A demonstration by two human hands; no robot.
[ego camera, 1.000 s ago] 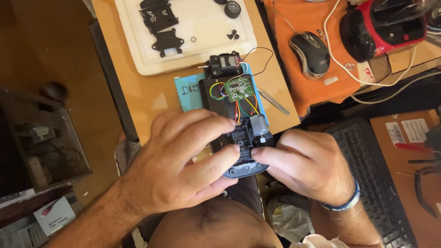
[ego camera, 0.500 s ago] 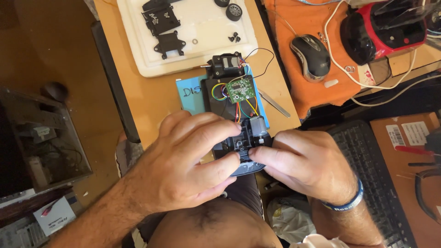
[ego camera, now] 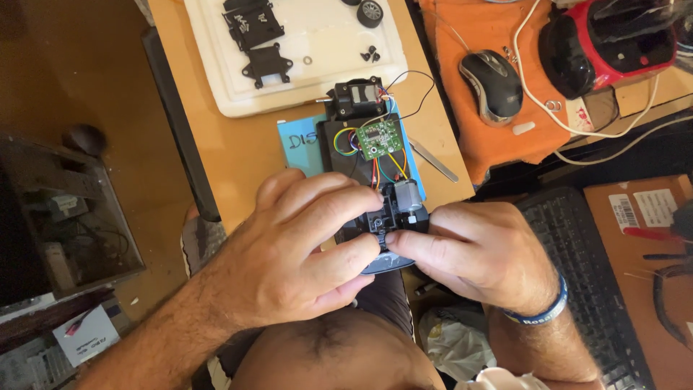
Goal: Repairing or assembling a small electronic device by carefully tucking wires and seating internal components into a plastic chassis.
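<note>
The near end of a black toy car chassis (ego camera: 375, 180) is gripped by both hands at the front edge of the wooden surface (ego camera: 238, 148). The left hand (ego camera: 289, 253) is wrapped over the chassis's left side, fingers curled across it and fingertips pressed to the black part beside the motor. The right hand (ego camera: 476, 249) is closed on the right side, thumb and forefinger pinched at the small black gear housing, where the two hands' fingertips nearly touch.

The chassis is seen as a long black tray with its inner works bared: a silver cylindrical motor (ego camera: 406, 195) just beyond the fingers, a small green circuit board (ego camera: 379, 139) farther off, coloured wires (ego camera: 386, 167) run between them, and a black block at the far end. A blue paper sheet (ego camera: 299, 141) is laid beneath it.

Beyond, a white foam tray (ego camera: 325, 72) with loose black parts is set. To the right, a grey mouse (ego camera: 491, 83) is rested on an orange cloth (ego camera: 498, 141), near a black keyboard (ego camera: 570, 245).

Compared with half a second earlier, the grip is scarcely altered; the fingertips are kept at the same spot.
</note>
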